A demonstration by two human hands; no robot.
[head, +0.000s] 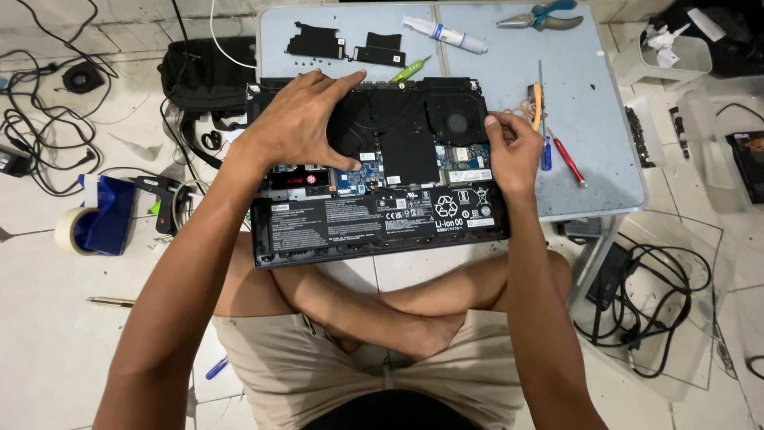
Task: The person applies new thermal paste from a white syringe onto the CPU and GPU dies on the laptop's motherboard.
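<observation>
An opened laptop (374,171) lies lengthwise across the desk (589,103) edge; left hand (306,119) spreads flat over its cooling plate, right hand (513,151) pinches its right rim, holding nothing else.

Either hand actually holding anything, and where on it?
Left hand lies spread on the opened laptop, fingertips on its cooling assembly, no closed grip. Right hand pinches the laptop's right edge. No tool held.

The open laptop (374,179) lies on the small table (605,159). Screwdrivers (549,135) lie to its right, and pliers (541,16) and a tube (446,33) lie behind it.
</observation>
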